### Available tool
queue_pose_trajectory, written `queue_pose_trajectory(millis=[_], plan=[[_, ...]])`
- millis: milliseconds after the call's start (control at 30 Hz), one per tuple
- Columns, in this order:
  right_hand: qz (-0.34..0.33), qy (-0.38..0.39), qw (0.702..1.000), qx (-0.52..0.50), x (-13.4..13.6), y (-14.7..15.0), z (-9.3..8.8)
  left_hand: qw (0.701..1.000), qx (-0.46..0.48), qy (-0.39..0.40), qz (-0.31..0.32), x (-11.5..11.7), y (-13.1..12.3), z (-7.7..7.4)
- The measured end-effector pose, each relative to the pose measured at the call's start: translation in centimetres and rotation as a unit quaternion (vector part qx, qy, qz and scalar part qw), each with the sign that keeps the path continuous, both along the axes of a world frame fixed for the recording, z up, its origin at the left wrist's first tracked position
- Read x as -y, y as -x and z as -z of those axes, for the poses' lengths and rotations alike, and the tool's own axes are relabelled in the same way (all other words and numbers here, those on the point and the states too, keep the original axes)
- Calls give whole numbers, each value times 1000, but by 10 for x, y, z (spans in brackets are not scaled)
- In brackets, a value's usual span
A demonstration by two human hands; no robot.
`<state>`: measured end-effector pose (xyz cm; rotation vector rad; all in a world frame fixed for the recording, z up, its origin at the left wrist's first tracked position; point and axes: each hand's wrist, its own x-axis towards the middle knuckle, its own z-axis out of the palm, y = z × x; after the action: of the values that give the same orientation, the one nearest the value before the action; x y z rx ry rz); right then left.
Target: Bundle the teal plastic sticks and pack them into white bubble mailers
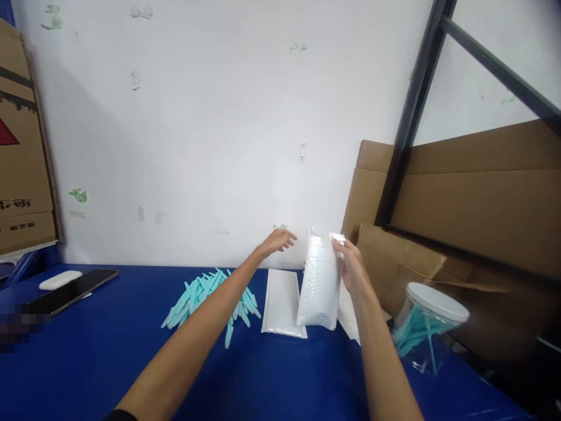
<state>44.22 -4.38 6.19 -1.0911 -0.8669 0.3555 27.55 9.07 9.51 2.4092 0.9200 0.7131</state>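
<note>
One hand, the right hand [350,263], pinches the top corner of a white bubble-padded plastic pouch [319,286], holding it upright; just left of it the left hand [278,240] hangs with fingers loosely spread, gripping nothing; beneath them lies a flat white padded envelope [280,304]; further left, a pile of teal plastic sticks [205,295] on the blue table [109,351].

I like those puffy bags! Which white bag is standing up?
The white bag that the right hand pinches at its top. The flat bag just left of it lies on the blue table.
</note>
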Motion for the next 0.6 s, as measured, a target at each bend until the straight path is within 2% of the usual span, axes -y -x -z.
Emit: queue_pose_trajectory(millis=[100, 167, 267, 367, 467, 600], plan=[[42, -18, 998, 42, -3, 7, -1, 996, 91, -19, 8, 18, -1, -22], [95, -35, 992, 73, -3, 13, -4, 988, 145, -55, -11, 38, -3, -30], [173, -59, 977, 108, 2, 27, -9, 979, 180, -98, -16, 71, -5, -30], [203, -68, 961, 175, 10, 49, -15, 980, 176, -96, 13, 96, -6, -29], [171, -81, 940, 285, 19, 69, -20, 976, 203, -81, 25, 105, -3, -33], [73, -131, 930, 335, 25, 79, -24, 945, 325, -24, 19, 92, 9, -45]])
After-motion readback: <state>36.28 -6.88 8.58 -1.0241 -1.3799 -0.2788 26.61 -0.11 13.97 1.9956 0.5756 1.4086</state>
